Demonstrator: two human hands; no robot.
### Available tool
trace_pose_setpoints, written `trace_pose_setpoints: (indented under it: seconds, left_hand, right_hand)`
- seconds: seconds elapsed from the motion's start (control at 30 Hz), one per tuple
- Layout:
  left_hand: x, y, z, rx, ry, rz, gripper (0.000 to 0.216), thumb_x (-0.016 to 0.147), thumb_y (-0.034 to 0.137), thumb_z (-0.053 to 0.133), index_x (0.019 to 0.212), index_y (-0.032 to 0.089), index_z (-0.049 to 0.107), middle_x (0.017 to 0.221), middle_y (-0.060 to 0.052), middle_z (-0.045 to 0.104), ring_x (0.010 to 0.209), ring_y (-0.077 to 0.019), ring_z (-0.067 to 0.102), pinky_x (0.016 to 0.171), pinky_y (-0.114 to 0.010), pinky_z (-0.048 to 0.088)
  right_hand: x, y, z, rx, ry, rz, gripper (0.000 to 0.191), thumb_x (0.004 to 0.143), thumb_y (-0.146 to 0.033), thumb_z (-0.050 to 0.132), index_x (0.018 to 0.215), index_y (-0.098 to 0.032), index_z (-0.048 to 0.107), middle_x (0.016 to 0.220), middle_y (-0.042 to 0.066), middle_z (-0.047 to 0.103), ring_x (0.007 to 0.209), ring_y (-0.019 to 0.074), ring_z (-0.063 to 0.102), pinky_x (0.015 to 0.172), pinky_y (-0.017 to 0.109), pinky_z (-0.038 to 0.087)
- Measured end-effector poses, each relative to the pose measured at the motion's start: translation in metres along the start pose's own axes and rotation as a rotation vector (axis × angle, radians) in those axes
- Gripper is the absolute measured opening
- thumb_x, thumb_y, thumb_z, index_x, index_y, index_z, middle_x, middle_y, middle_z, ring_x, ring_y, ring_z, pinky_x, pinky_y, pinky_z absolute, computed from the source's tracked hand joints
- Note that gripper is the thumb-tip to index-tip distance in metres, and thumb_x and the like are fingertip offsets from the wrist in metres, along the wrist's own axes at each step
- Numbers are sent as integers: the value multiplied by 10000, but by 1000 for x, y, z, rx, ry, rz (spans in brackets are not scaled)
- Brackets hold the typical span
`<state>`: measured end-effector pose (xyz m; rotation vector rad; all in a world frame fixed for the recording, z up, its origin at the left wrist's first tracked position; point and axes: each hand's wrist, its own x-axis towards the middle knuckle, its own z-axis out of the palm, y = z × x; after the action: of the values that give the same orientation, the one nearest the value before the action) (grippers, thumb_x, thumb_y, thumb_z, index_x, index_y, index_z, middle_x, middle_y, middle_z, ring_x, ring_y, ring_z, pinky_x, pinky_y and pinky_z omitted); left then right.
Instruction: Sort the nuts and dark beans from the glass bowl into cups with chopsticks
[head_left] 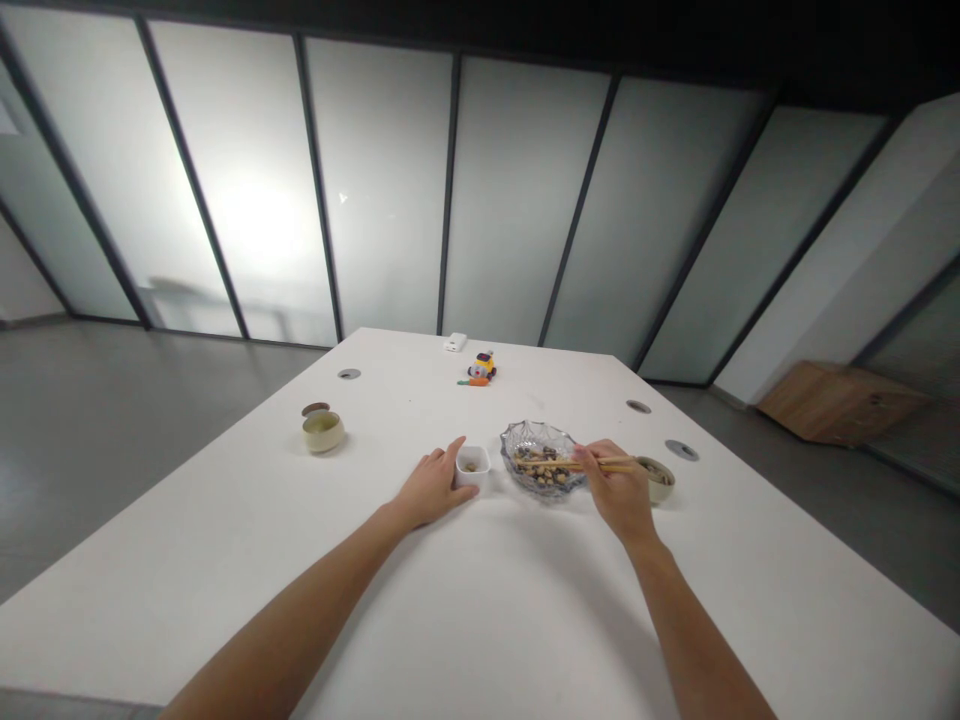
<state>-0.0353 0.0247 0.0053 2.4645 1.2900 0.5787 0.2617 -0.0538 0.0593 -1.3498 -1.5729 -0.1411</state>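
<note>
Two hands: the left hand [431, 487] is half open, thumb and forefinger curved around the white square cup; the right hand [619, 490] is closed on the wooden chopsticks [555, 464].
Chopstick tips: over the left part of the scalloped glass bowl [536, 432]; whether they pinch a piece I cannot tell.
Glass bowl: near the middle of the white surface [450, 600], holding dark and pale pieces [551, 478].
White square cup [474, 479]: just left of the glass bowl, a few bits at its bottom.
Spill risk: a piece could slip from the slim tips and land between bowl and cup, since both vessels are small targets and stand apart.
Tipping risk: a push from the left hand could slide the light-looking cup.
Right-edge side: a pale green bowl [663, 492] with contents stands just behind the right hand, partly hidden; a backward swing of wrist or chopsticks could knock it.
Left-edge side: another round green bowl [324, 442], well clear of both hands.
Toward the far edge: toy car [482, 366], toy carrot [474, 382], white box [455, 342], none in the way.
</note>
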Motion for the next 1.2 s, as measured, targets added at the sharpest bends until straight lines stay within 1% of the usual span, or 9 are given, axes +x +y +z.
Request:
trace_pose_setpoints:
  seconds: [0.1, 0.2, 0.5, 0.73, 0.83, 0.97, 1.1, 1.2]
  left_hand:
    - [0, -1, 1, 0, 6, 7, 888, 920, 520, 692, 1625, 171, 280, 1376, -178, 657, 1259, -359, 611, 1084, -462, 447]
    - [0, -2, 1, -9, 11, 15, 877, 921, 519, 688, 1620, 167, 293, 1360, -178, 668, 1251, -363, 612, 1080, -467, 453]
    - [0, 0, 0, 1, 0, 8, 861, 929, 510, 686, 1613, 154, 302, 1380, -183, 651, 1262, -363, 601, 1091, -463, 447]
    - [0, -1, 0, -18, 9, 22, 852, 924, 508, 691, 1604, 151, 323, 1257, -163, 700, 1243, -373, 612, 1051, -448, 467]
    - [0, -1, 0, -19, 9, 19, 850, 923, 503, 691, 1604, 151, 323, 1247, -160, 703, 1239, -372, 614, 1039, -446, 470]
    - [0, -1, 1, -3, -5, 12, 862, 922, 501, 693, 1610, 147, 313, 1242, -151, 705, 1252, -363, 611, 1047, -430, 460]
    - [0, -1, 1, 3, -11, 7, 865, 928, 508, 685, 1615, 149, 303, 1265, -153, 704, 1257, -364, 610, 1055, -435, 458]
    - [0, -1, 0, 0, -13, 15, 861, 931, 504, 682, 1614, 146, 301, 1349, -171, 675, 1282, -368, 598, 1073, -447, 454]
  right_hand:
    - [-1, 0, 0, 1, -35, -13, 515, 1022, -599, 509, 700, -239, 686, 706, 33, 692, 669, 199, 655, 650, 330, 471]
    - [-1, 2, 2, -6, -56, -26, 507, 1023, -596, 516, 710, -241, 698, 728, 40, 710, 696, 208, 669, 668, 336, 476]
    - [-1, 2, 2, -6, -39, -17, 532, 1010, -647, 507, 744, -243, 727, 737, 47, 717, 679, 213, 666, 654, 339, 473]
    - [-2, 1, 2, -10, -50, -32, 531, 1015, -650, 504, 737, -244, 702, 736, 42, 711, 693, 211, 668, 675, 339, 473]
    - [-2, 1, 3, -1, -44, -43, 532, 1008, -660, 512, 745, -241, 707, 737, 42, 710, 685, 209, 663, 668, 340, 473]
    - [-3, 3, 3, 25, -53, -59, 502, 1016, -627, 531, 768, -236, 726, 760, 40, 718, 702, 207, 672, 684, 338, 481]
    - [-3, 4, 3, 19, -44, -74, 486, 1021, -604, 540, 760, -238, 725, 760, 38, 720, 710, 210, 678, 695, 340, 478]
    - [-3, 3, 3, 21, -39, -85, 487, 1025, -600, 537, 756, -239, 723, 760, 36, 720, 698, 205, 679, 686, 336, 477]
